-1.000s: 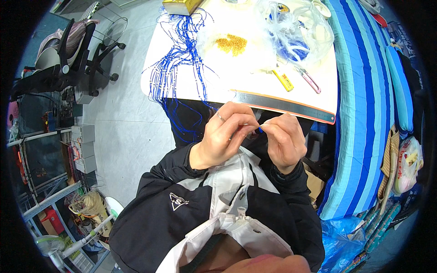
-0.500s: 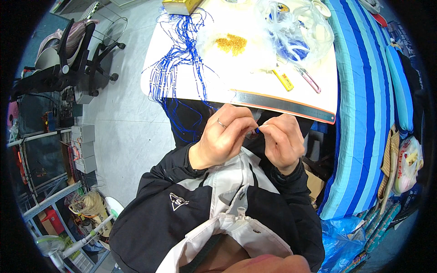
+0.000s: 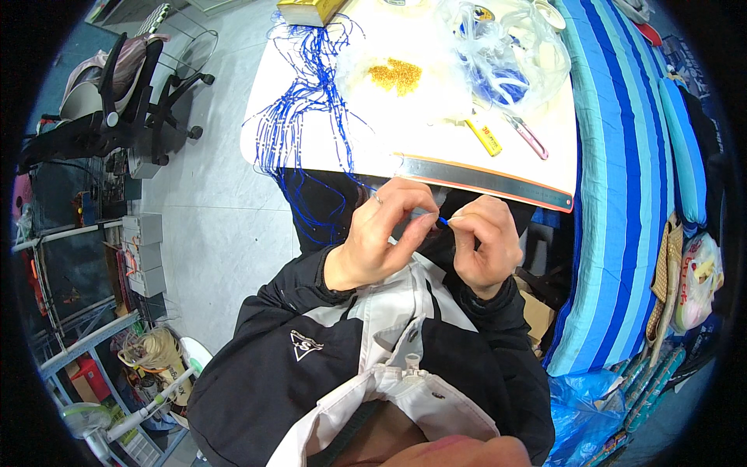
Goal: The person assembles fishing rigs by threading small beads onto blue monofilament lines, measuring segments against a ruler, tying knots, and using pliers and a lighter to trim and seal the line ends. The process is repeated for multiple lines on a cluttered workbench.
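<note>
A short bit of blue cord [image 3: 443, 222] shows between my two hands, just past the table's near edge. My right hand [image 3: 489, 240] pinches it between thumb and forefinger. On the other side, my left hand [image 3: 380, 237] has thumb and forefinger bent together at the cord's left end; the exact contact is too small to make out. Many blue cords with small pale specks [image 3: 311, 97] lie bunched on the white table [image 3: 264, 144], and some hang over its near edge. A heap of small gold beads [image 3: 395, 75] sits on clear plastic.
A dark ruler [image 3: 482, 180] lies along the near table edge. Beyond it are a small yellow stick-shaped item [image 3: 484, 136] and a pink utility knife [image 3: 529, 138]. Clear bags with blue contents [image 3: 506, 86] and a gold block [image 3: 310, 11] stand farther back. Right: blue-striped bedding [image 3: 615, 194].
My left thumb has shifted up toward the cord, and the left fingers have turned slightly. More of the blue cord shows between the hands. The table things have not moved.
</note>
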Motion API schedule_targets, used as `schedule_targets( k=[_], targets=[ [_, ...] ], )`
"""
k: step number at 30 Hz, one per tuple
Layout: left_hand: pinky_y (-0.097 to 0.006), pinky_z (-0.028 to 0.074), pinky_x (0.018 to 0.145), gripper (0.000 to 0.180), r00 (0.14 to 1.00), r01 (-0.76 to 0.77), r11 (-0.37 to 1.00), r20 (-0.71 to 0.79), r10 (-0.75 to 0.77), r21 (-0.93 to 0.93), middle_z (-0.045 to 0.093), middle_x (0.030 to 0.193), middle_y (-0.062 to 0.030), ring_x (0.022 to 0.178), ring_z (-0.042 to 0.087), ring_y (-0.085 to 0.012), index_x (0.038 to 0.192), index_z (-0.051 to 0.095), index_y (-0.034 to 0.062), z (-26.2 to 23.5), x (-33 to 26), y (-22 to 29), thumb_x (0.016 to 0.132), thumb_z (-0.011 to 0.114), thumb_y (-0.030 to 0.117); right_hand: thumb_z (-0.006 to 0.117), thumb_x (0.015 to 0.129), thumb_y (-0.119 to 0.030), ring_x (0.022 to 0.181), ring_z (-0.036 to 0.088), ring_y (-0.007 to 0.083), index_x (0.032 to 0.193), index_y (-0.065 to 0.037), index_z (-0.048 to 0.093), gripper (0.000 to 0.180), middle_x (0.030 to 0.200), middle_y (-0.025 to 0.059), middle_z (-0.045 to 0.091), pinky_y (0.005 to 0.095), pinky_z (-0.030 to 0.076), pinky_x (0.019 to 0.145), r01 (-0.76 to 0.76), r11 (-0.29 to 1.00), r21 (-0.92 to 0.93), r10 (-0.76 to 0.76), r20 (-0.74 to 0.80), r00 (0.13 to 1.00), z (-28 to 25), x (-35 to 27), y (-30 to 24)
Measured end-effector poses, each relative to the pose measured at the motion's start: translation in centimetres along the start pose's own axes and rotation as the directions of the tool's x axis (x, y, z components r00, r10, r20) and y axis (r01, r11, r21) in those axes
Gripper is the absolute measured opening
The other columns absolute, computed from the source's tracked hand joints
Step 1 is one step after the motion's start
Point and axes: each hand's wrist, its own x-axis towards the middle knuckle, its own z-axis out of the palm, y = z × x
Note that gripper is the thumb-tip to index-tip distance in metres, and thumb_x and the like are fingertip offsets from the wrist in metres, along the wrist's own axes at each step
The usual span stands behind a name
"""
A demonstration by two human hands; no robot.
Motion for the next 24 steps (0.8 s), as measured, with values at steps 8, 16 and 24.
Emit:
schedule_targets(
  k=[8,16,24],
  targets=[
    [-0.030,0.049,0.061,0.018,0.998,-0.063,0.996,-0.008,0.064,0.066,0.061,0.085,-0.0108,0.071,0.061,-0.0219,0.093,0.066,-0.0002,-0.15,0.05,-0.05,0.076,0.068,-0.008,0.070,0.079,0.007,0.070,0.059,0.0187,0.088,0.001,0.062,0.014,0.082,0.0102,0.063,0.0270,0.047,0.061,-0.261,0.925,0.277,0.258,0.048,0.965,0.18,-0.22,-0.30],
    [-0.029,0.048,0.060,0.019,0.997,-0.058,0.996,-0.042,0.061,0.074,0.060,0.084,-0.0102,0.072,0.060,-0.0217,0.092,0.067,-0.0001,-0.02,0.02,-0.17,0.075,0.069,-0.008,0.069,0.083,0.004,0.072,0.059,0.0147,0.091,0.000,0.062,0.011,0.085,0.0088,0.065,0.0241,0.044,0.060,-0.404,0.841,0.359,0.400,0.091,0.912,0.29,-0.56,-0.44],
    [-0.030,0.047,0.059,0.021,0.995,-0.065,0.990,-0.070,0.074,0.122,0.059,0.083,-0.0095,0.069,0.058,-0.0209,0.092,0.067,-0.0001,0.07,-0.15,-0.18,0.074,0.070,-0.008,0.070,0.082,0.004,0.078,0.063,0.0180,0.092,0.001,0.062,0.013,0.087,0.0104,0.065,0.0274,0.050,0.068,-0.427,0.844,0.324,0.406,0.134,0.904,0.32,-0.42,-0.82]
  ],
)
